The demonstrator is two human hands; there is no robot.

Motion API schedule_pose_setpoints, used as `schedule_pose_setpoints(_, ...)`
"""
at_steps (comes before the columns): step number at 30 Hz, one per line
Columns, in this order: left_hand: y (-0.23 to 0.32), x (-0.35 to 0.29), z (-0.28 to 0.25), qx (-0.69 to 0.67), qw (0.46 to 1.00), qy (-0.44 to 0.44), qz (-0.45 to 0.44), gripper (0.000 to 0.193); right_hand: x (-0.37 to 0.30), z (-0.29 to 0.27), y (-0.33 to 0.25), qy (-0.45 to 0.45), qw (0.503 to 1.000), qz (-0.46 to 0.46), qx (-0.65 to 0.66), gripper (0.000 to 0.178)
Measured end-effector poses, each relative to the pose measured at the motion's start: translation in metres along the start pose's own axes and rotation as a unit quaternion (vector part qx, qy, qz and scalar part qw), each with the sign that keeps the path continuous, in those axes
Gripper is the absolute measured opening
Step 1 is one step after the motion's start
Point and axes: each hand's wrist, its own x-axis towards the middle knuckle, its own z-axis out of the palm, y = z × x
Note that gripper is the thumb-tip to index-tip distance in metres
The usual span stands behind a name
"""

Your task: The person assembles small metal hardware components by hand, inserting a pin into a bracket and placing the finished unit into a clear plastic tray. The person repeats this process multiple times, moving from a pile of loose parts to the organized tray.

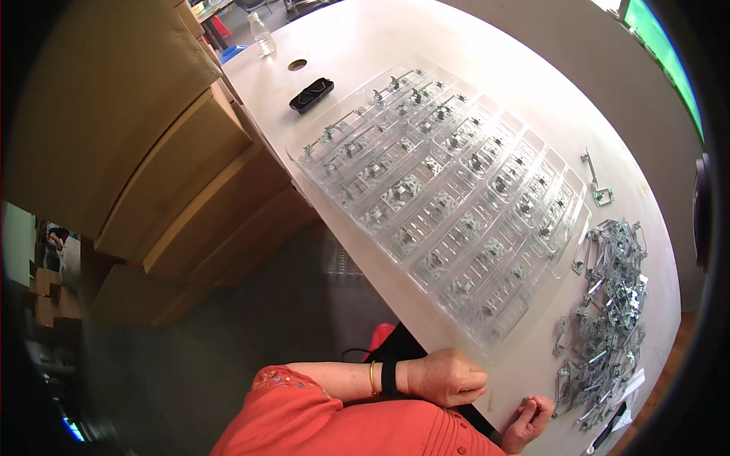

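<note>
Lying just beside R hand [530,423], metal pts [614,311], heaped

White tbl [494,49] holds clr tray [498,327], metal-pt pile [610,311], blk box [312,96] & clr btl [264,36].

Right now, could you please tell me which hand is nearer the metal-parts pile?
Right: the right hand is just left of the pile; the left hand is farther left.

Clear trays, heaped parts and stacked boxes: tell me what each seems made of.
Clear trays: probably glossy moulded plastic; the table shows through and ridges catch highlights.
Heaped parts: mostly silvery-grey metal, judging by bright glints on thin edges; some could be plastic.
Stacked boxes: apparently matte cardboard, given the plain brown panels.
</note>
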Motion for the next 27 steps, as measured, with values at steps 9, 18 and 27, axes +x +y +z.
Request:
schedule_pose_setpoints(9, 0.002, -0.001, -0.002, 0.011, 1.0, -0.019, -0.021, 0.032, 0.0, 0.004, -0.017, -0.002, 1.0, 0.017, -0.005, 0.004)
schedule_pose_setpoints(18, 0.004, 0.003, -0.004, 0.029, 1.0, 0.001, -0.005, 0.035, 0.0, 0.002, -0.004, -0.013, 1.0, 0.009, 0.0, 0.004)
schedule_pose_setpoints(27, 0.006, 0.002, 0.003, 0.072, 0.997, 0.027, -0.012, 0.03, 0.009, 0.006, -0.011, -0.016, 1.0, -0.017, 0.005, 0.003)
